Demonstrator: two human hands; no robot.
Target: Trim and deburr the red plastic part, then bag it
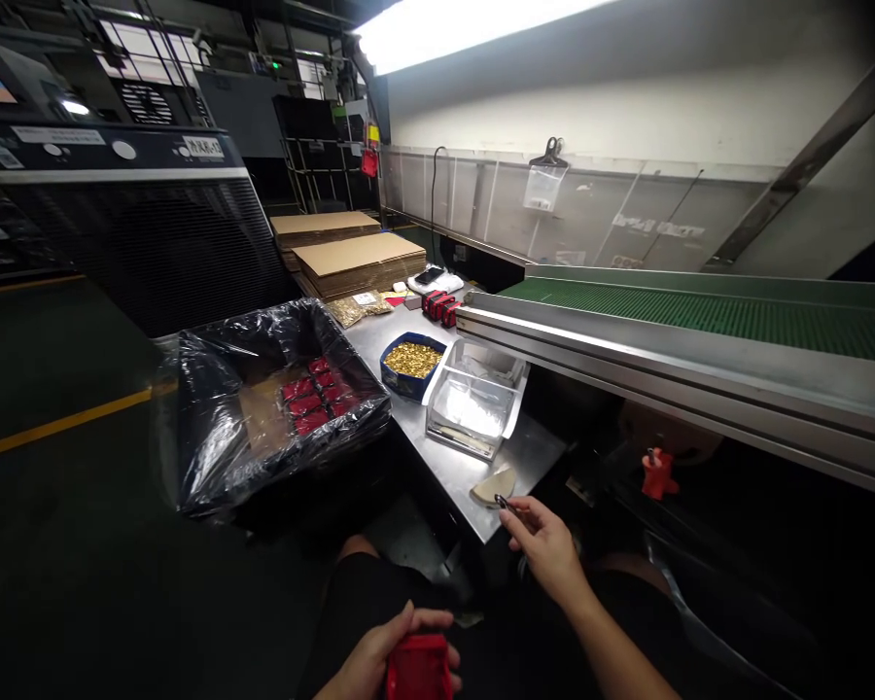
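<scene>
My left hand [379, 653] grips a small red plastic part [418, 669] low over my lap. My right hand [544, 542] reaches toward the near corner of the steel table [525, 455] and pinches a small dark metal piece [502, 503] between thumb and fingers. Just beyond those fingertips a pale folded cloth [493, 484] lies on the table corner. A clear plastic bin [473, 397] stands behind it, and a blue tray of small brass pieces [410, 363] sits further back.
A box lined with black plastic [262, 399] holds several red parts at the left. A green conveyor [707, 313] runs along the right, with a red fixture [658, 473] below it. Stacked cardboard sheets [357, 261], bags of brass pieces and more red parts lie at the table's far end.
</scene>
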